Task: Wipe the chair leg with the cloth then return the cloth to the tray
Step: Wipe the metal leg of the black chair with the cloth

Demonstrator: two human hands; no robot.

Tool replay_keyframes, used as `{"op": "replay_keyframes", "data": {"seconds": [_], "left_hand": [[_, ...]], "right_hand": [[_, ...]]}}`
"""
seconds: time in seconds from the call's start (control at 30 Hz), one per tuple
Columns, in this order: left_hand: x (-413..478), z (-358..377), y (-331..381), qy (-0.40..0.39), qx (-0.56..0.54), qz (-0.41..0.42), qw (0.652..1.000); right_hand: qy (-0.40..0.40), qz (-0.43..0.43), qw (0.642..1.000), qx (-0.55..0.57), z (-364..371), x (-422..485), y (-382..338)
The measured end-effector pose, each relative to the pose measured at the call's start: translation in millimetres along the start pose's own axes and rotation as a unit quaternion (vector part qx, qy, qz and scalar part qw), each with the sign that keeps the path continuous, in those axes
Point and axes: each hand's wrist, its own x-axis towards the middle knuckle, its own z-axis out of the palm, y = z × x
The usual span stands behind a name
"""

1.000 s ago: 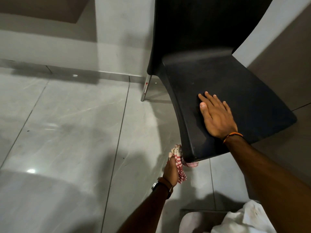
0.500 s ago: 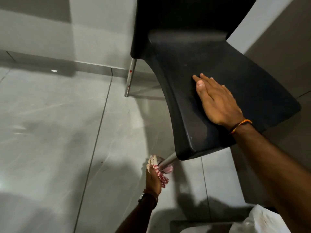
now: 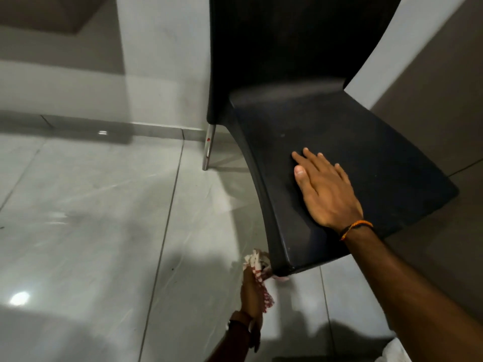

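A black plastic chair (image 3: pixel 352 142) stands on the tiled floor. My right hand (image 3: pixel 325 193) lies flat on its seat, fingers spread. Below the seat's front left corner, my left hand (image 3: pixel 252 291) grips a red-and-white checked cloth (image 3: pixel 257 265) wrapped around the top of the front leg. That leg is hidden by the cloth and the seat edge. A metal rear leg (image 3: pixel 209 150) shows bare at the back left. The tray's dark edge (image 3: pixel 313 359) is barely visible at the bottom.
Glossy grey floor tiles (image 3: pixel 91 231) stretch to the left. A white wall (image 3: pixel 162 61) with a skirting rises behind the chair. A white cloth (image 3: pixel 392 352) lies at the bottom right beside my right forearm.
My left hand has slid the cloth up the front leg, from partway down it to right under the seat corner. My right hand has stayed flat on the seat.
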Motion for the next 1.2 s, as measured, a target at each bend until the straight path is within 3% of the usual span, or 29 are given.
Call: {"op": "replay_keyframes", "data": {"seconds": [0.17,0.37,0.53,0.77,1.03,1.2], "left_hand": [[-48,33,51,-0.062,-0.131,0.025,0.989],[-50,27,117,-0.055,-0.167,0.03,0.984],[-1,2,206,-0.036,-0.168,0.154,0.973],[99,-25,304,0.0,-0.22,0.175,0.96],[218,-7,311,0.043,-0.22,0.145,0.964],[264,29,300,0.064,-0.148,0.121,0.979]], "right_hand": [[-0.029,0.007,0.999,-0.024,-4,-1,-2],[-0.051,0.034,0.998,-0.032,-13,2,-14],[-0.055,0.067,0.996,-0.027,-7,31,-33],[-0.082,0.052,0.995,0.007,13,99,-47],[-0.067,0.049,0.997,0.006,16,100,-47],[-0.064,0.05,0.997,0.007,15,102,-49]]}}
